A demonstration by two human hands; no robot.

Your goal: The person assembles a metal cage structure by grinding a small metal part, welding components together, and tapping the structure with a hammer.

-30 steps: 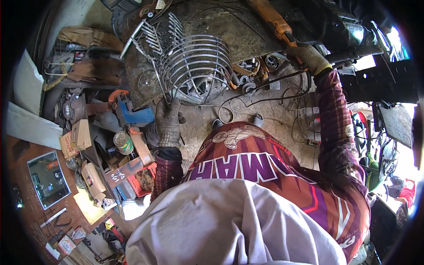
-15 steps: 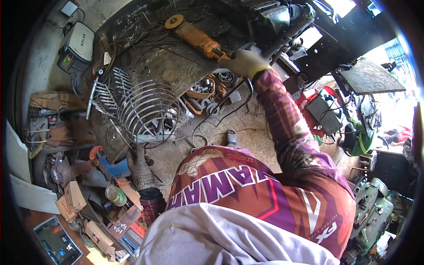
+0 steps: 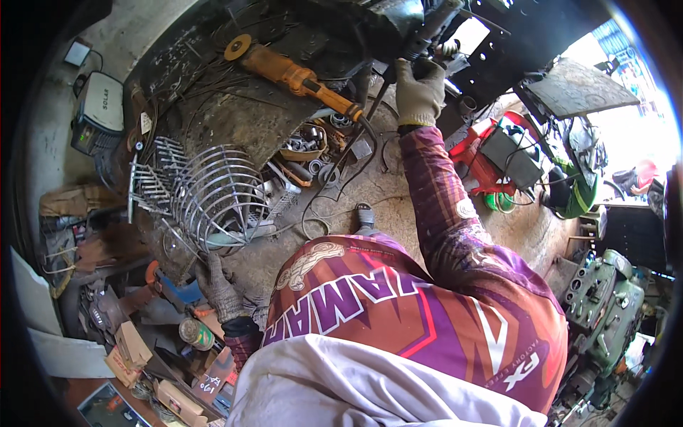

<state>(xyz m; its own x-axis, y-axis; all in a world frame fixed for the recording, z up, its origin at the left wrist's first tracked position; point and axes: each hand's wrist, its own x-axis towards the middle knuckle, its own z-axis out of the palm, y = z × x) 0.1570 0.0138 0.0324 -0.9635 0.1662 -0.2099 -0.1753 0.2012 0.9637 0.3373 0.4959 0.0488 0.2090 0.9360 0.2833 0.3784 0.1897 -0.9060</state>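
Observation:
My right hand, in a tan work glove, reaches far forward and is closed around a dark cylindrical handle at the top of the view. An orange angle grinder lies free on a dark metal plate just left of that hand, its disc pointing away and its black cable trailing down. My left hand, in a grey glove, rests with fingers stretched out against the bench edge. It sits right below a domed wire cage lying on its side.
A tray of small metal parts lies by the grinder's cable. A red machine with a dark top stands to the right and a green machine at the far right. A pale box, cartons and a tin crowd the left.
The view has swung left and down. My right hand has let go of the orange grinder and moved right onto the dark handle. My left hand stays under the wire cage.

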